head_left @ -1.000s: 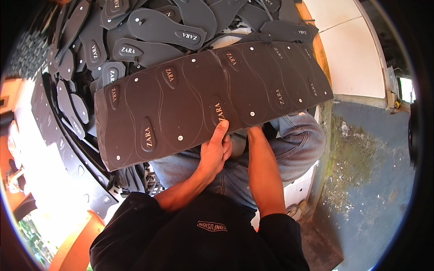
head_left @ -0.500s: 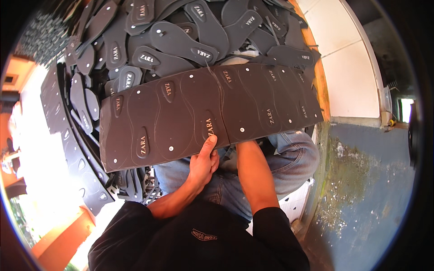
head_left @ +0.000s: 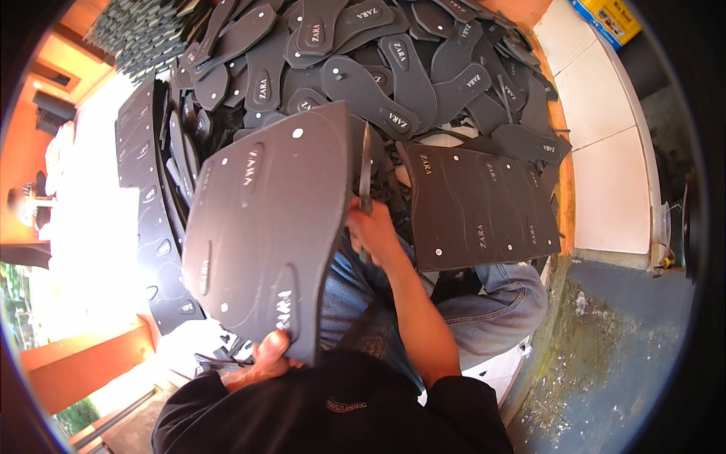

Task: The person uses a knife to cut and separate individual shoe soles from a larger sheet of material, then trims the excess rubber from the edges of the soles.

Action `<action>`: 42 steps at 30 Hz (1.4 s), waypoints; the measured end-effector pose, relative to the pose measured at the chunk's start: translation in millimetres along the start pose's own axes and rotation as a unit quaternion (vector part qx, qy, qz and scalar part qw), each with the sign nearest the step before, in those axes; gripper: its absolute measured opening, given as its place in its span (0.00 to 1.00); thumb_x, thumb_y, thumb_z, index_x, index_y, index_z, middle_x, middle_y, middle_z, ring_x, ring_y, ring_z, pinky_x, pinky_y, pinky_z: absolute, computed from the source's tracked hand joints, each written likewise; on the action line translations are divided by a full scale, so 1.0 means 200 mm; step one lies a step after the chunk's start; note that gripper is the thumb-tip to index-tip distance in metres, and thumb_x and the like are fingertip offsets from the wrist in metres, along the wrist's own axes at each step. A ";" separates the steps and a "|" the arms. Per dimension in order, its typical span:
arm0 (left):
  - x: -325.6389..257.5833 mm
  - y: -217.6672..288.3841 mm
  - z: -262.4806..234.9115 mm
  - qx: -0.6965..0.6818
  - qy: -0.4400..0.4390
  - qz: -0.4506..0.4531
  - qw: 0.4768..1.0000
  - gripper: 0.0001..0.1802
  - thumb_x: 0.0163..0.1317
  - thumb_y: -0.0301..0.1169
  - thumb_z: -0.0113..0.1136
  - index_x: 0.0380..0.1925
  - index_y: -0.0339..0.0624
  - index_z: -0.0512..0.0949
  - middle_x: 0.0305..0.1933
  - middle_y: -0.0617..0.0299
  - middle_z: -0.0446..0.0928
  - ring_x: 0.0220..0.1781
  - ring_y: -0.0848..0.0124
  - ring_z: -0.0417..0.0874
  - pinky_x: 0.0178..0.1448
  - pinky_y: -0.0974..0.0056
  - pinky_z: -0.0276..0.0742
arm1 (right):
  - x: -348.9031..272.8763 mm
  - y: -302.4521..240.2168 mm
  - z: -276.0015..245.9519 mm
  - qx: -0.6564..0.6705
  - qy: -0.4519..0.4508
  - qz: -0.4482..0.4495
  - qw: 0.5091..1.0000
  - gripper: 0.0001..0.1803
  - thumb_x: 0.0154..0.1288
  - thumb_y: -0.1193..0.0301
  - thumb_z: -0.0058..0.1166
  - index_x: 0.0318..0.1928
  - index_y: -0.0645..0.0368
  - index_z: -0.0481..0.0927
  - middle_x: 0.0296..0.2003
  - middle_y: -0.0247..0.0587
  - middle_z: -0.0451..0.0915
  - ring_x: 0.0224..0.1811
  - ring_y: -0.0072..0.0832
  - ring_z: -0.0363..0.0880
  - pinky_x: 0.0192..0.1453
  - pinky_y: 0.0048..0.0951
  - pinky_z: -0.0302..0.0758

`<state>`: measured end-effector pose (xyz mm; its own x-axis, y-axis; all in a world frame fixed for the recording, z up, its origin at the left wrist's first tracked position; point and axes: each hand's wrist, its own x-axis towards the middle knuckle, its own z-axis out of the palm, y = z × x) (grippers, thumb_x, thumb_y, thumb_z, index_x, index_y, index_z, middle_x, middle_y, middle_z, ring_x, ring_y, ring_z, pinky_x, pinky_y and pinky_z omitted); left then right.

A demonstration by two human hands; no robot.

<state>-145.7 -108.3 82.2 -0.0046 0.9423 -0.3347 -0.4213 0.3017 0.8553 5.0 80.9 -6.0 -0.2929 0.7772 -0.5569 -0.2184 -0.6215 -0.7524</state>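
Knife (head_left: 366, 170) gripped in right hand (head_left: 373, 231), left hand (head_left: 272, 358) pinching a dark sheet (head_left: 257, 208), second sheet (head_left: 480, 208) off right, tons of soles (head_left: 367, 94) behind

A gap lies between the left sheet (head_left: 261, 216) and the right sheet (head_left: 457, 200) — the right hand (head_left: 374, 233), with a knife (head_left: 366, 163), stands in it; heaped soles (head_left: 359, 87) block its far end; a bent knee (head_left: 503, 306) crowds the near right.

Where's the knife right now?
In the head view, the knife is near the middle, blade upward in the right hand, between the tilted sheet on the left and the flatter sheet on the right.
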 end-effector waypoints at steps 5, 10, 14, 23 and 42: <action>-0.12 0.08 -0.15 -0.132 -0.095 -0.092 0.982 0.29 0.52 0.43 0.66 0.44 0.30 0.70 0.18 0.60 0.70 0.12 0.76 0.66 0.15 0.72 0.60 | -0.33 -0.03 0.00 0.029 0.024 0.040 0.998 0.04 0.57 0.79 0.52 0.34 0.63 0.74 0.17 0.29 0.67 0.11 0.16 0.62 0.14 0.22 0.61; -0.02 0.04 -0.11 -0.092 -0.010 0.059 0.994 0.33 0.49 0.44 0.68 0.47 0.29 0.70 0.20 0.58 0.73 0.13 0.75 0.68 0.15 0.71 0.61 | -0.55 -0.13 -0.21 0.125 0.134 -0.099 0.978 0.04 0.58 0.80 0.50 0.35 0.63 0.73 0.14 0.29 0.64 0.11 0.15 0.60 0.14 0.22 0.59; 0.07 0.21 -0.32 -0.015 -0.060 0.214 0.975 0.28 0.64 0.51 0.49 0.38 0.29 0.71 0.09 0.62 0.68 0.05 0.74 0.64 0.11 0.74 0.59 | -0.75 -0.16 -0.38 0.153 0.108 -0.096 0.978 0.04 0.59 0.80 0.49 0.35 0.61 0.73 0.13 0.29 0.62 0.11 0.15 0.58 0.14 0.21 0.57; 0.23 0.26 -1.07 -0.058 0.340 0.259 0.902 0.22 0.67 0.47 0.50 0.19 0.45 0.66 0.13 0.67 0.59 0.11 0.77 0.56 0.14 0.72 0.50 | -0.83 0.06 -0.53 0.130 0.241 -0.069 0.959 0.05 0.59 0.79 0.50 0.36 0.58 0.73 0.13 0.27 0.60 0.11 0.16 0.57 0.15 0.21 0.56; 0.90 -0.47 0.59 0.027 -0.072 -0.275 0.959 0.25 0.62 0.41 0.57 0.52 0.32 0.69 0.45 0.53 0.77 0.43 0.65 0.82 0.40 0.59 0.82 | -1.03 0.37 -0.49 -0.101 0.285 -0.054 0.952 0.07 0.62 0.73 0.54 0.40 0.62 0.74 0.17 0.27 0.68 0.16 0.13 0.64 0.21 0.19 0.60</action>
<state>0.9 50.3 -11.5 0.3303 0.6484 -0.6859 -0.2765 0.7613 0.5864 141.2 -116.3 18.2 0.2866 0.7982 -0.5299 -0.0187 -0.5483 -0.8361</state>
